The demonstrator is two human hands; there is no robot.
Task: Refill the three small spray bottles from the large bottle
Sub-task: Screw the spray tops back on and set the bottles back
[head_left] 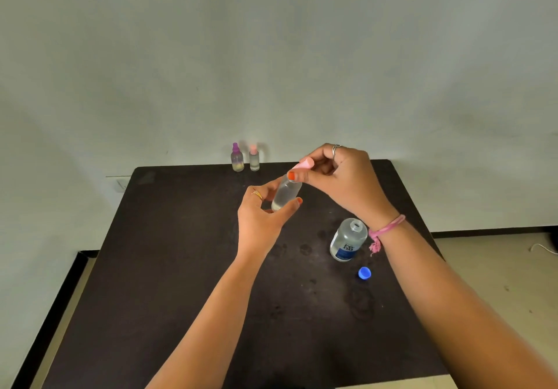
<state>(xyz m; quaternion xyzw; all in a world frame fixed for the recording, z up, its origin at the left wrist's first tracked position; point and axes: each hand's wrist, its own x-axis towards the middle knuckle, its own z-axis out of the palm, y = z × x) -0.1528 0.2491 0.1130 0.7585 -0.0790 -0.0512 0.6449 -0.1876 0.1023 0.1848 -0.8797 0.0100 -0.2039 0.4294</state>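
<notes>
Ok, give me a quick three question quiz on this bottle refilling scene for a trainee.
1. True or false: the large bottle on the table has its cap on.
2. Which hand grips the body of the small bottle? A left hand, B right hand
3. How many spray bottles stand by the wall?

Key: 1 false, the blue cap lies beside it. 2 A; the right pinches the pink top. 3 Two: purple-topped bottle and pink-topped bottle.

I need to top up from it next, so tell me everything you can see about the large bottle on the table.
The large bottle is clear plastic with a blue and white label. It stands upright on the dark table, open at the neck, below the right wrist. Its blue cap lies apart, nearer the camera. Neither hand touches it. Its fill level is hard to tell.
</notes>
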